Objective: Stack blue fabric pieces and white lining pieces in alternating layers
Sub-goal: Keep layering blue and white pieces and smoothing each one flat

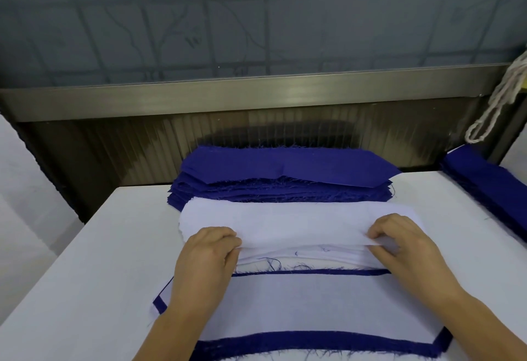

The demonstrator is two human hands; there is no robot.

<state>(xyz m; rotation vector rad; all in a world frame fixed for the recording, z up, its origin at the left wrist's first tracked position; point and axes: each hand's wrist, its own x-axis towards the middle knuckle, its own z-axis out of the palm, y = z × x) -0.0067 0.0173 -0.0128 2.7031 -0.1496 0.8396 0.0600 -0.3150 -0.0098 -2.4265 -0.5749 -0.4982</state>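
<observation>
While frayed blue fabric (285,172) lies stacked behind, left hand (205,258) and right hand (405,246) each pinch thin white lining (299,223).

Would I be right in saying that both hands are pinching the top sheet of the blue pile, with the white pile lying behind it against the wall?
Not quite: the colours are swapped. In the head view the left hand and right hand pinch the top sheet of the white lining pile, and the blue fabric pile lies behind it against the wall.
</observation>
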